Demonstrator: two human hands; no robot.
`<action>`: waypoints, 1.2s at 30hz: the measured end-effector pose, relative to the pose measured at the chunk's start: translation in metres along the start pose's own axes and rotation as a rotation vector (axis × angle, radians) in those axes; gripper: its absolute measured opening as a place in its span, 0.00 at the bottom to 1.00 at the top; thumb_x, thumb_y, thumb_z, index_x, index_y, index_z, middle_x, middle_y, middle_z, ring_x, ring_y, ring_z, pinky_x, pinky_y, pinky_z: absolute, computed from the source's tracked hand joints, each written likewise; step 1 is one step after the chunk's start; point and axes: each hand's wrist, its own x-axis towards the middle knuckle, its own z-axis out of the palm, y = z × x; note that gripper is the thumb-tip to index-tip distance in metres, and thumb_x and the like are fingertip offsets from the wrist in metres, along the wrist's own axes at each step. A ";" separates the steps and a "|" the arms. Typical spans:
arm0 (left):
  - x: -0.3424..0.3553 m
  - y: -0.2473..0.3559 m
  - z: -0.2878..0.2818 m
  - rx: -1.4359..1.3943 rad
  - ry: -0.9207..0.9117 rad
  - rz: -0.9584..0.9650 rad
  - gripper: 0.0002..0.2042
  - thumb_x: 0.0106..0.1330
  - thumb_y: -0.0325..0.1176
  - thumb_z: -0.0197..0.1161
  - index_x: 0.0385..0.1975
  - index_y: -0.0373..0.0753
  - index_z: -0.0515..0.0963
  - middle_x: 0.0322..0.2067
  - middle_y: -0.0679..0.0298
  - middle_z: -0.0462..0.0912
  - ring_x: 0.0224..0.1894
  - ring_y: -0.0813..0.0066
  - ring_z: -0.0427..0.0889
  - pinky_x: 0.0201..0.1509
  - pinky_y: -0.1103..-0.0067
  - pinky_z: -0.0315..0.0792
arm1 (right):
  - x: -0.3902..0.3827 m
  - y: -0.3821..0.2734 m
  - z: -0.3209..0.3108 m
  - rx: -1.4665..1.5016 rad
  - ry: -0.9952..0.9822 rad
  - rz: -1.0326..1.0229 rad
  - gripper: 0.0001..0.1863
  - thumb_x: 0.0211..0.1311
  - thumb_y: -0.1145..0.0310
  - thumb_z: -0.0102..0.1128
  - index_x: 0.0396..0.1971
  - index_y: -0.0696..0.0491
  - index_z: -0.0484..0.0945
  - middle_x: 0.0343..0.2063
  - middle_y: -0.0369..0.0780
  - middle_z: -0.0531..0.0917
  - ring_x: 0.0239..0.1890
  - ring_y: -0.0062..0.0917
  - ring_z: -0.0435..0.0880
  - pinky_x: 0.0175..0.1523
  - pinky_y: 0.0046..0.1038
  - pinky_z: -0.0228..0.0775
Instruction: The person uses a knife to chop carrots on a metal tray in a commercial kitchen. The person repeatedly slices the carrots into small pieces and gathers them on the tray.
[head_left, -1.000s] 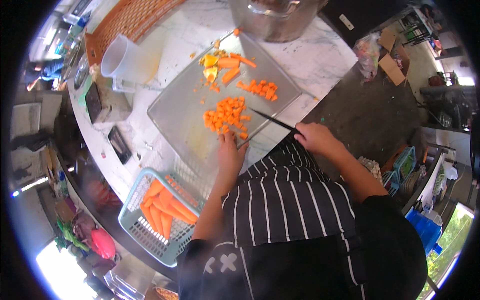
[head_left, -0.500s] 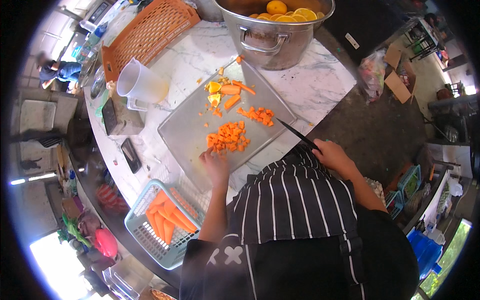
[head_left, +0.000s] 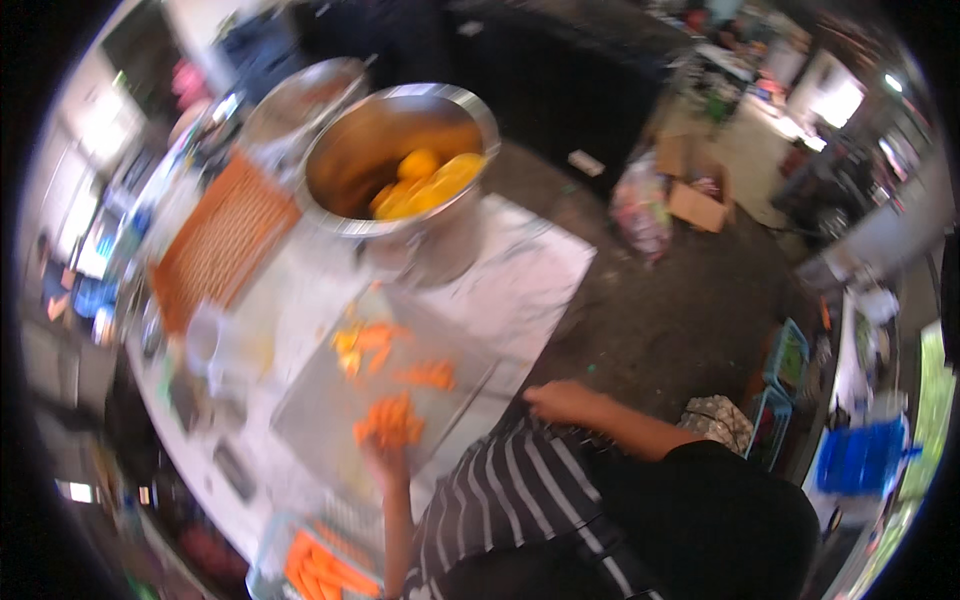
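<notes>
Left hand [head_left: 382,462] at orange diced carrots [head_left: 392,420], grip unclear; right hand [head_left: 560,402] grasps slim dark knife [head_left: 505,396] off aside, presumably for safety.

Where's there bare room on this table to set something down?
Blurred, but the table shows bare marble between the metal pot and the right corner, and between the orange crate and the cutting board. Crowded: around the carrot pieces by the left hand, and around the jug on the left.
</notes>
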 end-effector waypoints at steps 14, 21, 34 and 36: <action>0.007 0.036 0.012 0.486 -0.187 0.349 0.08 0.59 0.37 0.57 0.31 0.41 0.77 0.27 0.56 0.74 0.33 0.54 0.73 0.36 0.63 0.68 | 0.000 0.011 0.025 0.093 0.127 -0.029 0.13 0.55 0.63 0.55 0.38 0.53 0.74 0.33 0.49 0.81 0.38 0.46 0.81 0.39 0.46 0.72; 0.014 0.013 -0.001 0.500 -0.335 0.478 0.17 0.45 0.34 0.69 0.37 0.41 0.76 0.33 0.55 0.76 0.39 0.53 0.75 0.40 0.63 0.69 | -0.008 0.009 0.037 0.144 0.191 -0.016 0.12 0.55 0.63 0.54 0.36 0.53 0.74 0.32 0.49 0.81 0.37 0.46 0.81 0.38 0.46 0.72; 0.018 0.003 0.009 0.538 -0.354 0.438 0.17 0.45 0.33 0.68 0.37 0.41 0.76 0.35 0.55 0.77 0.38 0.52 0.74 0.41 0.62 0.67 | -0.024 0.006 0.048 0.137 0.209 -0.009 0.12 0.56 0.63 0.54 0.36 0.54 0.74 0.32 0.49 0.81 0.38 0.45 0.81 0.38 0.46 0.71; 0.017 0.008 0.007 0.546 -0.356 0.459 0.16 0.45 0.33 0.68 0.36 0.41 0.77 0.35 0.55 0.77 0.38 0.52 0.74 0.41 0.62 0.67 | -0.025 0.010 0.052 0.146 0.208 0.010 0.12 0.56 0.64 0.53 0.36 0.54 0.74 0.32 0.49 0.81 0.38 0.46 0.81 0.39 0.46 0.71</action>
